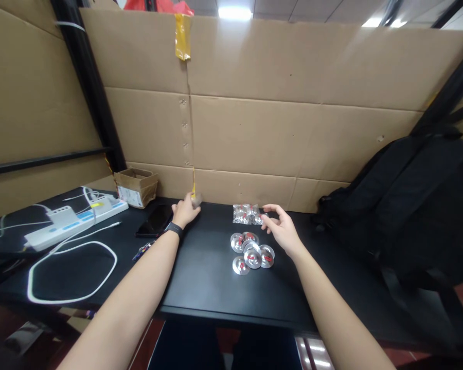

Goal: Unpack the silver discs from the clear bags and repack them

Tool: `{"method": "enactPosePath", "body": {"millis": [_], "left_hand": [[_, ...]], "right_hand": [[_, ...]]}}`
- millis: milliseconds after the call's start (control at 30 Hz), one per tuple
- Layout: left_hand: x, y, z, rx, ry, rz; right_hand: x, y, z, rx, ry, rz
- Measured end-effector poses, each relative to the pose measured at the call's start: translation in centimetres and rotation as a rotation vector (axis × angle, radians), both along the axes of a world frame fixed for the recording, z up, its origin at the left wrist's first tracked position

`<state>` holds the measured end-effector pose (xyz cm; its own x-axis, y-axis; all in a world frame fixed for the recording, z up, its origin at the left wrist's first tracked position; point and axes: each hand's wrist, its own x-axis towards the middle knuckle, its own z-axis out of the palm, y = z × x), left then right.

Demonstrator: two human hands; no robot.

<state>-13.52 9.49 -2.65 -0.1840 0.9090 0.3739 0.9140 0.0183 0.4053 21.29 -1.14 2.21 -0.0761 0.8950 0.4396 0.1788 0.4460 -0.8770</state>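
Head view here, hands reaching across a black surface [200,280]. Left hand [185,211] is out at the far left-middle, fingers curled by a small blurry thing [196,200] near the cardboard wall [247,133]. Too smeared to tell what it is, or whether the grip actually has it. Right hand [282,228] is at the right end of some shiny clear packets [245,214], thumb and index part open, thumb tip at the packet edge. Can't tell if it's pinching one or just touching.

Near side of those packets there's a loose cluster of silver metal discs [252,258] with red bits on them, some overlapping.

What could go wrong, imo: the plastic looks slick, so a grip on one edge only could let a packet slide away or nudge its neighbours. If the right wrist drops low, it could clip the overlapping discs and scatter them. Over on the left, the phone [154,221] lies right beside the forearm, so a careless pull back might knock it.
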Motion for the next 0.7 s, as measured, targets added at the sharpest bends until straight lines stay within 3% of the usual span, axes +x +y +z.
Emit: {"method": "enactPosePath", "body": {"millis": [167, 500, 600, 700], "left_hand": [[-0.3, 0.0, -0.1, 0.037, -0.022, 0.011], [0.3, -1.2, 0.6, 0.081, 0.056, -0.019], [0.3, -1.7, 1.1, 0.065, 0.034, 0.02], [0.5, -2.2, 2.0, 0.1, -0.014, 0.052]], "right_hand": [[0.6, 0.4, -0.1, 0.023, -0.1, -0.017], [2.2, 2.4, -1.7, 0.24, -0.45, -0.076], [4.0, 4.2, -1.5, 0.206, -0.61, -0.093], [5.1, 6.2, -0.8, 0.141, -0.73, -0.008]]}}
